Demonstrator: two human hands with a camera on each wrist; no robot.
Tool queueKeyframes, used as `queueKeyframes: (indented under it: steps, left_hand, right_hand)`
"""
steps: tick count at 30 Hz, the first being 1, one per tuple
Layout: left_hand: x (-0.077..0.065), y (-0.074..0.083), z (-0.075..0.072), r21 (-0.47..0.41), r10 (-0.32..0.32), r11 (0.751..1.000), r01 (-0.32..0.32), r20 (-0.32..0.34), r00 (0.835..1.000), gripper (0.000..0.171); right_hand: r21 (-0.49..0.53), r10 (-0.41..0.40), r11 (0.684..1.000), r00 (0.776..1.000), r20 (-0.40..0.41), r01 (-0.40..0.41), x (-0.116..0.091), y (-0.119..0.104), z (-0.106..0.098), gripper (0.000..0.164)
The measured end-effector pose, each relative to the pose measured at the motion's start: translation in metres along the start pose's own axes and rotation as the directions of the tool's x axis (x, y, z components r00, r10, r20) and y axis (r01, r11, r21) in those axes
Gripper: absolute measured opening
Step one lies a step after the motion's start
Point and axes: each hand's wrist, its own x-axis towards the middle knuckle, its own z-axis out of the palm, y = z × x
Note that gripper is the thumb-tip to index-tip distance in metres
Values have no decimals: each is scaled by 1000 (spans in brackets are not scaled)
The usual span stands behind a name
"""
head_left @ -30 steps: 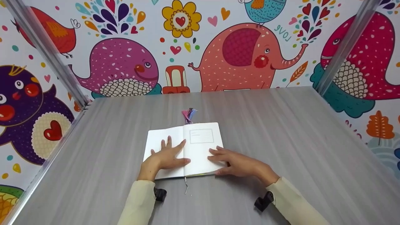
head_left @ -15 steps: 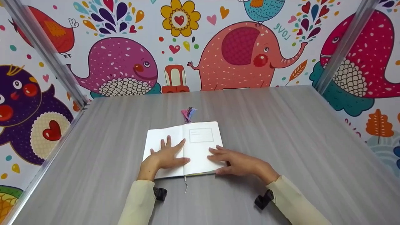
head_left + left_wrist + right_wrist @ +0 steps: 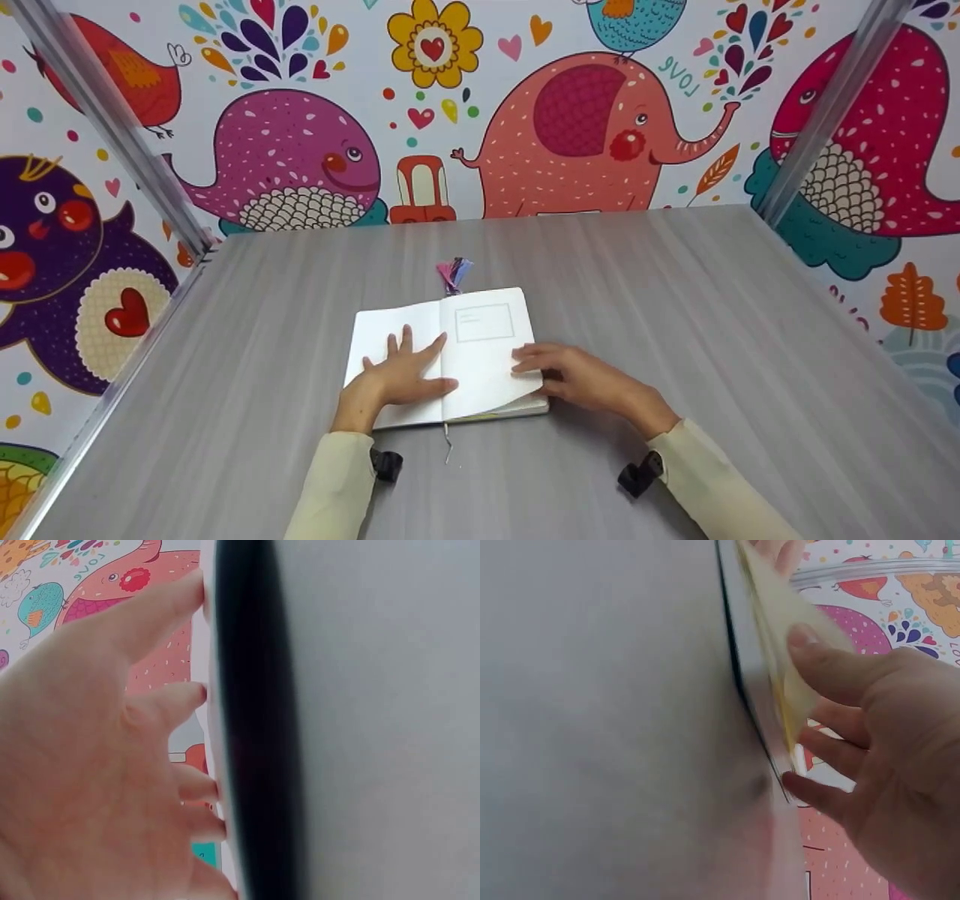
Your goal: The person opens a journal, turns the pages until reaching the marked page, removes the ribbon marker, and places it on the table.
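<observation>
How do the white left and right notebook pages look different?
The white paper right page has a grey printed box; the white left page shows none around the left hand. The right page's lower corner is raised; the left page looks flat. Both share one open notebook.

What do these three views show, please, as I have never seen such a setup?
No machine is used: this is bare-handed work. The wide picture comes from a camera worn on the head; the two close ones come from the wrists. On the table lies an open notebook, with a tassel beyond its top edge and a ribbon below. The left hand is spread mostly over the left page; the right hand holds the edge of the right page between thumb and fingers, its lower corner raised.
</observation>
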Motion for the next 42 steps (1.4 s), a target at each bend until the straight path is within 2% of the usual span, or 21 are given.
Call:
queueKeyframes:
  steps: [4, 6, 8, 12, 15, 19, 23, 26, 32, 37, 42]
  left_hand:
    - [1, 0, 1, -2, 4, 1000, -4, 4, 1000, 83]
    - [1, 0, 1, 0, 5, 1000, -5, 5, 1000, 83]
    - [1, 0, 1, 4, 4, 1000, -4, 5, 1000, 83]
    - [2, 0, 1, 12, 7, 1000, -7, 10, 1000, 83]
    - [2, -1, 1, 10, 9, 1000, -9, 14, 1000, 83]
    - [2, -1, 1, 3, 12, 1000, -12, 10, 1000, 83]
    - [1, -1, 1, -2, 10, 1000, -10, 7, 1000, 84]
    - [1, -1, 0, -2, 6, 1000, -6, 6, 1000, 84]
    - [-1, -2, -1, 3, 10, 1000, -10, 6, 1000, 84]
    - [-1, -3, -3, 3, 13, 1000, -13, 9, 1000, 84]
    - [0, -2, -5, -8, 22, 1000, -22, 14, 1000, 85]
  right_hand:
    - [57, 36, 998, 990, -138, -28, 3, 0, 2, 53]
    - [147, 91, 987, 978, -187, -64, 4, -1, 5, 61]
    - [272, 160, 957, 964, -214, -98, 6, -3, 7, 70]
    - [497, 284, 857, 931, -227, -141, 9, -6, 9, 74]
    - [597, 374, 784, 897, -234, -171, 11, -9, 8, 71]
    - [733, 485, 654, 847, -216, -187, 13, -12, 6, 68]
    - [836, 539, 518, 828, -154, -182, 14, -13, 6, 67]
    - [859, 560, 469, 821, -108, -206, 15, -13, 9, 65]
    - [862, 569, 445, 820, -62, -243, 18, -12, 15, 59]
    - [868, 548, 439, 835, -54, -233, 18, -15, 15, 58]
    - [871, 562, 431, 825, -55, -235, 22, -21, 11, 56]
